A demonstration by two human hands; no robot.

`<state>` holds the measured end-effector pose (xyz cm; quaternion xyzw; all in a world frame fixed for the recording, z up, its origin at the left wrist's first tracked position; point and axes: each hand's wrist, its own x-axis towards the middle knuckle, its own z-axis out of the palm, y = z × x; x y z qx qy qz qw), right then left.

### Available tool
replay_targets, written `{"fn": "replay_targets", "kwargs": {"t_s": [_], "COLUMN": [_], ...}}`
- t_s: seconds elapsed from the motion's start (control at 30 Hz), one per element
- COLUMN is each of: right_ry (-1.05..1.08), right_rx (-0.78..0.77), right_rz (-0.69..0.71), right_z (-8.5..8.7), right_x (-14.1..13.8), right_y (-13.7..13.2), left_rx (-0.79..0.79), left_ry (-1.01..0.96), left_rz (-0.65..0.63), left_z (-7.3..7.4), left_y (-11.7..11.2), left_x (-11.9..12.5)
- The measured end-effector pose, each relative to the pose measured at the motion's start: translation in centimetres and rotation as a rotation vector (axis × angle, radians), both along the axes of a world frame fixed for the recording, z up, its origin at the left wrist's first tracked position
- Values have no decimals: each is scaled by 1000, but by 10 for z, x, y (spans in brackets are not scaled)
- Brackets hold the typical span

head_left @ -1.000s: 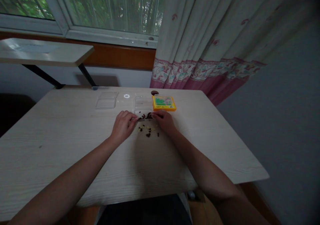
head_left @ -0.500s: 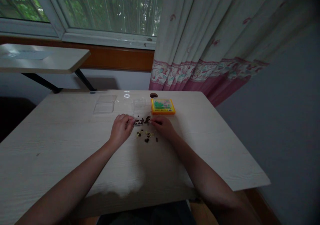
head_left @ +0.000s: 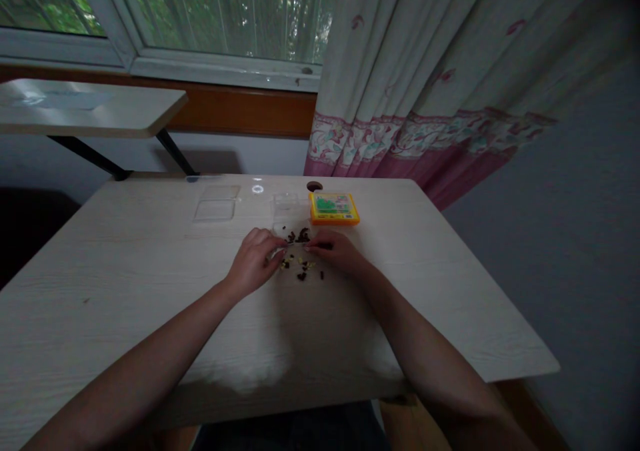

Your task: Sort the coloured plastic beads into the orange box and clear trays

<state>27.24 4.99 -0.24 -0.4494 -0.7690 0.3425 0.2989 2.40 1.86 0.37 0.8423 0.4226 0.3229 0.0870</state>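
Both of my hands rest on a pale wooden table. My left hand and my right hand have their fingers pinched toward each other over a small heap of dark and yellowish little pieces. More dark pieces lie in a clear tray just beyond my fingertips. What each pinch holds is too small to make out. A yellow and orange box with a green picture sits right behind my right hand.
Clear flat plastic lids lie on the table's far left part, near a round cable hole. A second table stands at the left under the window. A pink-hemmed curtain hangs at the right.
Both hands have drawn a little nearer to me, from the tray of dark pieces down to the loose pieces on the table. The view shifted slightly.
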Motion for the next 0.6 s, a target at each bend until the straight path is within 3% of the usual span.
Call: {"fn": "replay_targets", "kwargs": {"t_s": [0.3,0.6], "right_ry": [-154,-245], "right_rx": [115,213], "right_rz": [184,9], "right_z": [6,10], "right_x": [2,-15], "right_y": [-2,-14], "left_rx": [-4,-29], "left_ry": [3,153], "left_rz": [-59,-18], "left_z": [1,4], "left_y": [-2,-9], "left_x": [-2,-5]}}
